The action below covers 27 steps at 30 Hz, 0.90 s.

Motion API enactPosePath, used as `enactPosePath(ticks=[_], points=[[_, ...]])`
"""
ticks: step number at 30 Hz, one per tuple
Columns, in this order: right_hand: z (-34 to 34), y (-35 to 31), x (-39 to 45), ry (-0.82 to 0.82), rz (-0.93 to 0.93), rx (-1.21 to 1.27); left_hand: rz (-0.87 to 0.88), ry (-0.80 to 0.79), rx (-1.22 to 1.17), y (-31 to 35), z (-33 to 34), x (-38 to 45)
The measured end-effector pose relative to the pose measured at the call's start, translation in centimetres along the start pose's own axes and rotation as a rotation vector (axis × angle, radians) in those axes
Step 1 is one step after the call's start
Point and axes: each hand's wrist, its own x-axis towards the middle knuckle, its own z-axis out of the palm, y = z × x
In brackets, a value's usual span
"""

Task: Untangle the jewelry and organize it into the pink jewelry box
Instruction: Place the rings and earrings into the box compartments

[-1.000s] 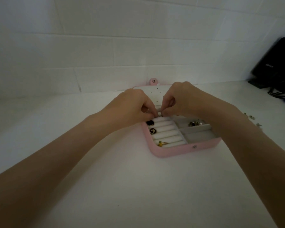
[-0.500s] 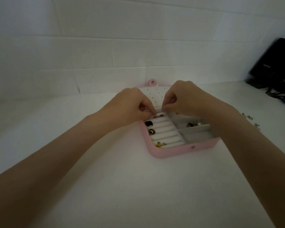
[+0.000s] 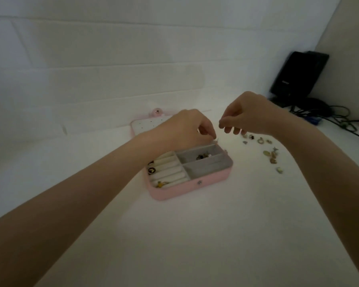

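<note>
The pink jewelry box [image 3: 187, 189] lies open on the white table, its lid [image 3: 142, 125] flat behind it. Rings [image 3: 151, 170] and a yellow piece [image 3: 161, 184] sit in the white ring rolls. A small cluster of jewelry [image 3: 203, 156] lies in the grey back compartment. My left hand [image 3: 187, 129] hovers over the box's back edge, thumb and finger pinched on a tiny piece of jewelry. My right hand [image 3: 249, 114] is raised to the right of the box with its fingertips pinched together; whether it holds anything is too small to tell.
Several loose jewelry pieces [image 3: 269, 154] are scattered on the table right of the box. A black device [image 3: 298, 73] and tangled cables [image 3: 340, 117] sit in the far right corner. A white tiled wall runs close behind the box.
My hands were pinched together over the box's back edge; they have come apart. My right hand has lifted away to the right, and the view has swung right, showing the loose jewelry.
</note>
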Motion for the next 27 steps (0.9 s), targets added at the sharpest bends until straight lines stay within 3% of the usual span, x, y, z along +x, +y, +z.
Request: enactPosePath(ticks=[5,12,16,19,23,27], points=[[-0.7,4.9,-1.9,0.046,0.122,-0.06,0.048,-0.064,0.013,1.8,2.1,1.8],[4.0,5.2,-1.5,-0.036,-0.031,-0.002,-0.007,-0.018,0.031,1.2,2.2,1.8],[4.5,4.7,-0.8,-0.003,-0.026,-0.071,-0.032,-0.007,0.042,0.7,1.7,1.3],[3.2,5.4,-0.7,0.021,0.019,0.042,-0.059,0.031,-0.005,0.3,1.6,1.0],[0.6,4.8,-1.7,-0.03,0.072,0.566,-0.095,0.092,-0.253,0.9,1.6,0.7],[-0.5,3.2,-2.2,-0.146,0.029,0.689,-0.22,0.041,-0.772,2.0,1.6,0.1]])
